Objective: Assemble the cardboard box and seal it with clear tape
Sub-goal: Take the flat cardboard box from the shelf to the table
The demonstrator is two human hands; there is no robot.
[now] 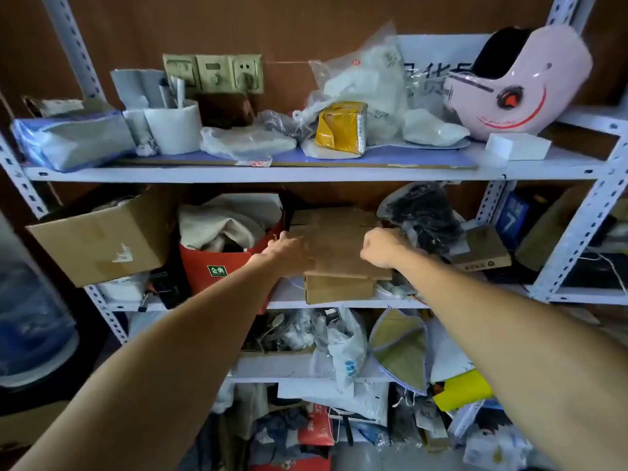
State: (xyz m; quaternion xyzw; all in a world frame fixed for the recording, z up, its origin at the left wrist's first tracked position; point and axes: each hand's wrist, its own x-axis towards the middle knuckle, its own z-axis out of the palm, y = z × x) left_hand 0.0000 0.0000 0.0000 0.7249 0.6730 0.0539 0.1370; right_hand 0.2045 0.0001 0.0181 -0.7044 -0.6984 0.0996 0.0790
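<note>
A: Progress?
B: Barely started, I'd say. The flat cardboard box (334, 244) is unfolded, lying on the middle shelf (292, 297) atop a small brown box (339, 288). No folding, no tape seen anywhere.
A: Hands?
B: Left hand (289, 249) on the flat's left edge, fingers reaching round it; thumb not clear. Right hand (379, 246) at the right edge, fingers curled, looks like a grip, though the fingertips are hidden.
A: Containers, left to right?
B: Open carton (98, 243) far left, contents not visible. Red bag (221, 266) holds bundled cloth. Clear plastic bag (421, 215) right of the flat holds dark stuff, can't tell what.
A: Left to do?
B: Pull flat out, fold, tape.
</note>
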